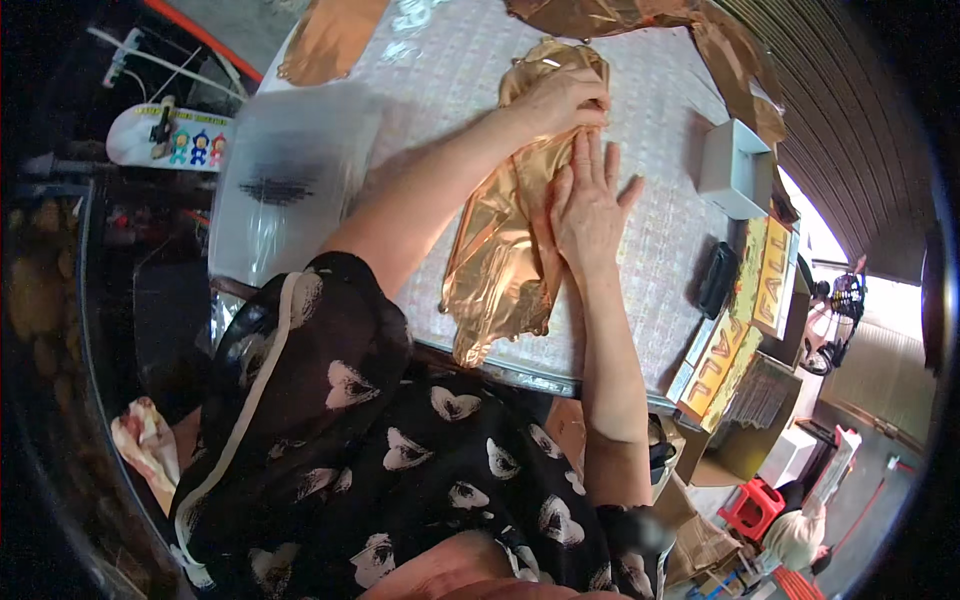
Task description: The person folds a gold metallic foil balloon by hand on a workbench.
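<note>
A flat, uninflated copper-coloured foil balloon [490,260] lies lengthwise on the pale table, wrinkled and shiny. My left hand [560,104] reaches across its far part, with the fingers curled closed on the foil. Just nearer and to the right, my right hand [590,215] lies flat along the foil's right edge. Its fingers are stretched out and the thumb is spread, so it is open. The fingertips of both hands almost meet. Part of the balloon is hidden beneath my left hand and forearm.
More copper foil [335,40] lies at the far left, and brown foil [735,60] at the far right. Clear plastic bags [300,190] cover the table's left side. To the right are a white box [735,170], a black case [716,280] and yellow cartons [725,365]. A red stool [752,508] stands beyond.
</note>
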The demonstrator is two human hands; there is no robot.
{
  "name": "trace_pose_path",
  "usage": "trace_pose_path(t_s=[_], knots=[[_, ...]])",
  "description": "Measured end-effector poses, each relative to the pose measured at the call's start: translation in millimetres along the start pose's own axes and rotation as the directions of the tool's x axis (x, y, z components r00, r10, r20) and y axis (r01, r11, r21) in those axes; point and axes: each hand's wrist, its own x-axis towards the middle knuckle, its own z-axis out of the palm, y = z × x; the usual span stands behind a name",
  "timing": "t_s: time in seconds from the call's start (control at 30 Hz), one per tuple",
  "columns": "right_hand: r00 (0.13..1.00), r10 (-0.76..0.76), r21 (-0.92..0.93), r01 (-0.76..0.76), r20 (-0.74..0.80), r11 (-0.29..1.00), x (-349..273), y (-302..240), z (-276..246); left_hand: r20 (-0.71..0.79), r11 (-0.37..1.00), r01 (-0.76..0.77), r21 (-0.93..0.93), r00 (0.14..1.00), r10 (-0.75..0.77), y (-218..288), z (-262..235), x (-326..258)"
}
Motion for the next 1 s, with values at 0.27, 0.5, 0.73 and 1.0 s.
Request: trace_pose_path(t_s=[0.27,0.5,0.73,1.0], knots=[[0.986,-0.105,0.592,0.006,0.133,0.806,18,33,-12,-0.051,0.993,-0.104,0.05,0.993,0.107,-12,-6,3],[0.982,-0.147,0.466,0.077,0.117,0.882,8,39,-4,-0.096,0.995,-0.075,-0.062,0.993,0.068,-11,2,-2],[0.969,-0.231,0.279,0.2,0.083,0.939,-9,38,-7,-0.105,0.995,-0.1,0.003,0.989,0.099,-16,7,2],[0.944,-0.302,0.133,0.284,0.135,0.949,-58,11,-44,-0.099,0.996,-0.085,0.0,0.991,0.085,-19,12,3]])
